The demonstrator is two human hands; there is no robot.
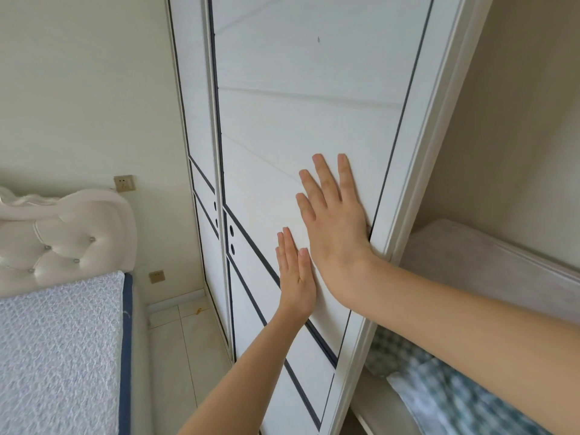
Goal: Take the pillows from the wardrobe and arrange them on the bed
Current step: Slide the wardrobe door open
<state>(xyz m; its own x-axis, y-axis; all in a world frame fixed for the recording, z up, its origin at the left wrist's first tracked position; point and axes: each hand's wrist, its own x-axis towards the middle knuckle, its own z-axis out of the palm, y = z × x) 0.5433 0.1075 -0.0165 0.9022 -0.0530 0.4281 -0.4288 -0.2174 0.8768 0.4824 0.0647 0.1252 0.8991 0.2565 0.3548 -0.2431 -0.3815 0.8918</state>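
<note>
Fingers of both hands splayed flat on wardrobe door, gripping nothing; checked pillow lower right, nearer my right hand.

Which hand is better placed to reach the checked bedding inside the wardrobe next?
Probably the right hand. It lies flat at the sliding door's right edge, beside the open compartment where the checked bedding lies. The left hand is pressed on the panel further from the opening.

A home bedroom — bed; tufted headboard; wardrobe.
</note>
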